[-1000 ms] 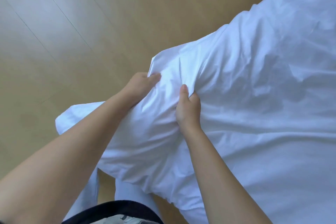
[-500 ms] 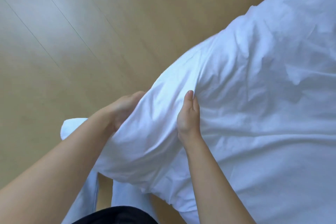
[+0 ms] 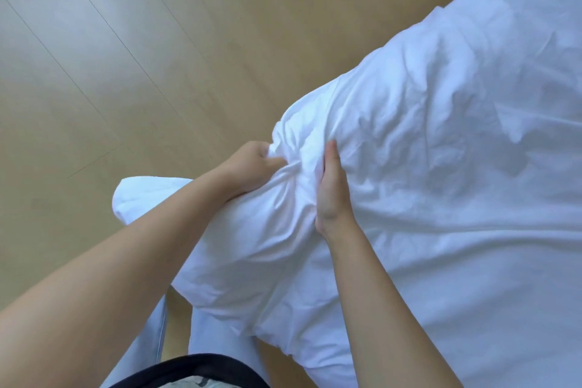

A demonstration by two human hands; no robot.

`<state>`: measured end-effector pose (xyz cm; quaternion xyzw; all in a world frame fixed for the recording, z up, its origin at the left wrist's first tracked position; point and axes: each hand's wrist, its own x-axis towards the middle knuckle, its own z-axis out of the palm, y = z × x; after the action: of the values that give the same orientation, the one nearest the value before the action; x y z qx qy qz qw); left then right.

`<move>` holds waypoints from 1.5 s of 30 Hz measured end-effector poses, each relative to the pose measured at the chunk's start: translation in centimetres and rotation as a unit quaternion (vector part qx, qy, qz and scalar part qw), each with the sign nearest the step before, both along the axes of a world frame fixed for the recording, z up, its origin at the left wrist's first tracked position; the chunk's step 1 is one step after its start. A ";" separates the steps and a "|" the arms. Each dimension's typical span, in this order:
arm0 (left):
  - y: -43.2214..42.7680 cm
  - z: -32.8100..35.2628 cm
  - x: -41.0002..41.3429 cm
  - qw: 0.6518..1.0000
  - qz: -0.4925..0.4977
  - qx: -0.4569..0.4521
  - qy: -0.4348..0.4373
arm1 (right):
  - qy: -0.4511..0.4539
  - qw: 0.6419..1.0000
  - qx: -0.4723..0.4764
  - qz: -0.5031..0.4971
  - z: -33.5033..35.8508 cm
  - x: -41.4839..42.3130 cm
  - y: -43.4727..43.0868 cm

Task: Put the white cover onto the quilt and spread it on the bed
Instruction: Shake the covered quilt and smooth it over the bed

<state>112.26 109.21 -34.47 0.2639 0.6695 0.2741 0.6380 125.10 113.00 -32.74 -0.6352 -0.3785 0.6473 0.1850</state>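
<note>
The left hand (image 3: 252, 167) has come up from under the cloth's edge and closer to the right hand (image 3: 332, 195). The white cover (image 3: 441, 198), smooth there half a second ago, is now gathered into a knot of creases between them. The left hand's fingers curl round that bunch and pinch it, the forearm reaching in from the lower left. The right hand stands on edge just right of the bunch, its visible fingers straight and together against the cloth. Whether its hidden digits pinch a fold I cannot tell. From the grip the cover spreads away to the right and sags below. Left of the grip, beyond the left forearm, a rounded padded end of the quilt (image 3: 141, 195) pokes out over the wooden floor (image 3: 126, 41).
</note>
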 end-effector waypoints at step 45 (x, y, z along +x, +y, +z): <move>5.3 -6.8 -1.7 0.979 -0.062 -0.163 0.105 | -0.328 0.926 0.042 0.181 -5.2 4.2 4.3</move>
<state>110.57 114.50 -41.32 0.2244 0.7511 0.0916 0.6141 129.27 117.32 -37.97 -0.7245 -0.5535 0.4084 -0.0428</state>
